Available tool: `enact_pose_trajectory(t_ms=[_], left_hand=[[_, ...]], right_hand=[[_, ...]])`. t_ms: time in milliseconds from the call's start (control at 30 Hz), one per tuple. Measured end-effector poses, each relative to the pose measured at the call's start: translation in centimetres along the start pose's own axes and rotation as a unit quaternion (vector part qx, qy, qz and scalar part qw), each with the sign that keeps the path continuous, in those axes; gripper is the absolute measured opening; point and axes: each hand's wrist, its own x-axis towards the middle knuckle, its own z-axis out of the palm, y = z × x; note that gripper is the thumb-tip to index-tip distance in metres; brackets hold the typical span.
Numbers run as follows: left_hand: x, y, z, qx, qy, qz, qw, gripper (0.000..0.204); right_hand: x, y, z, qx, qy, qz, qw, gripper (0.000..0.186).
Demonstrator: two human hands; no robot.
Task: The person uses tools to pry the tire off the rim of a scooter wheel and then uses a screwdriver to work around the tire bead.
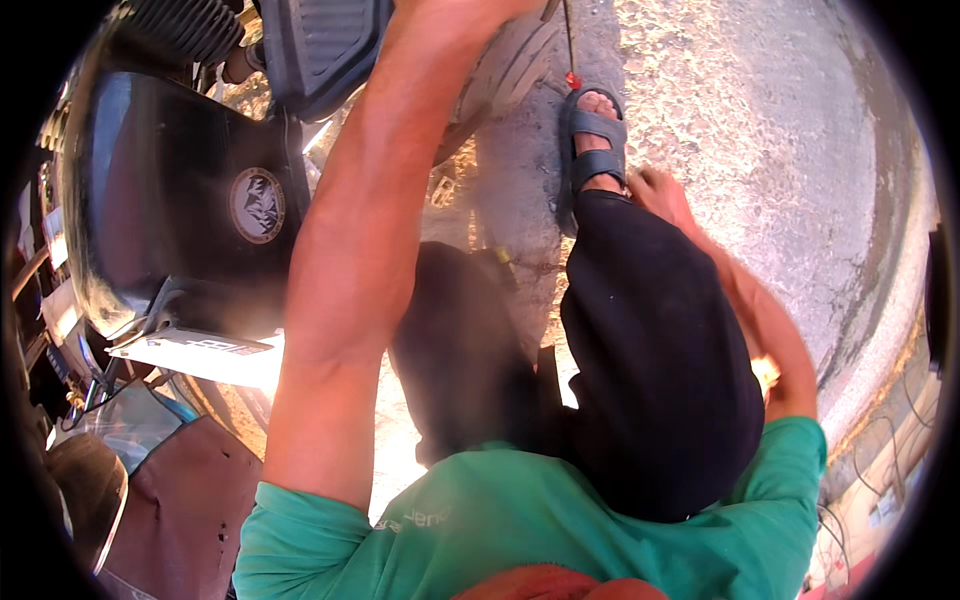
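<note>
Beside sandal (599,123) holding foot (592,143) | right hand (659,194): fingers curled, hold unclear | left hand (490,7): fingers cropped, can't tell

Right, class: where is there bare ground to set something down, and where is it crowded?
Free: the pale ground, bordered on its left by the sandal and right hand. Crowded: the left side, where a black panel, white plate and brown sheet sit close.

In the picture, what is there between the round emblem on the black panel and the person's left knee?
In the head view, the bare left forearm lies between the round emblem and the left knee.
</note>
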Motion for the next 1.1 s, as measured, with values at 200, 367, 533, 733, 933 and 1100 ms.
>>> enact_pose_trajectory(t_ms=[200,367,533,733,933,1100], left_hand=[[0.2,0.9,-0.1,0.018,-0.035,-0.019,0.999,0.066],[0.1,0.5,0.8,0.033,0.031,-0.006,0.999,0.069],[0.2,1.1,1.3,0.037,0.046,-0.007,0.998,0.068],[0.8,0.4,0.7,-0.014,0.023,-0.007,1.0,0.067],[0.7,0.1,-0.5,-0.04,-0.026,-0.01,0.999,0.073],[1.3,-1.0,0.8,-0.076,-0.02,0.025,0.997,0.073]], right_hand=[[-2.7,6.7,5.8,0.081,0.191,0.177,0.962,0.034],[1.0,2.7,0.0,0.169,0.202,0.179,0.948,0.04],[-4.3,5.7,7.1,0.061,0.106,0.238,0.963,0.032],[-8.7,-8.1,-2.2,0.053,0.147,0.154,0.976,0.023],[-13.2,-26.2,-15.4,-0.017,0.235,0.077,0.969,0.016],[-13.8,-28.5,-16.8,-0.05,0.256,0.093,0.961,0.015]])
